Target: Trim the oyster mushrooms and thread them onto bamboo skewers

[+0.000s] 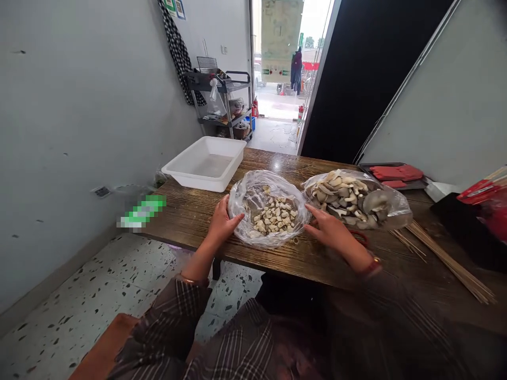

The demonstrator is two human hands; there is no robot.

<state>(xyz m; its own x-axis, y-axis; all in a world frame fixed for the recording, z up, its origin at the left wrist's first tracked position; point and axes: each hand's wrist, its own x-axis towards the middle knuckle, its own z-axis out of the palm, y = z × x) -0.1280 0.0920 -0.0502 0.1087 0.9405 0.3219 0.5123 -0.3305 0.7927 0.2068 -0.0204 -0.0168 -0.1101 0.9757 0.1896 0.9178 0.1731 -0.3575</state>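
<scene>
A clear plastic bag, its mouth spread wide, stands on the wooden table in front of me. Small pale chopped pieces, which look like mushroom stem ends, lie inside it. My left hand is at the bag's left side, thumb and fingers apart, touching the plastic. On the opposite side my right hand has its fingers stretched toward the rim, thumb apart. Just beyond the right hand lies a second clear bag full of oyster mushrooms. Red scissor-like handles show partly behind my right wrist.
A white plastic tub stands at the table's far left. Bamboo skewers lie at right, near a black box with red packaging. Behind them is a dark tray with red cloth-like items. A cart stands by the doorway.
</scene>
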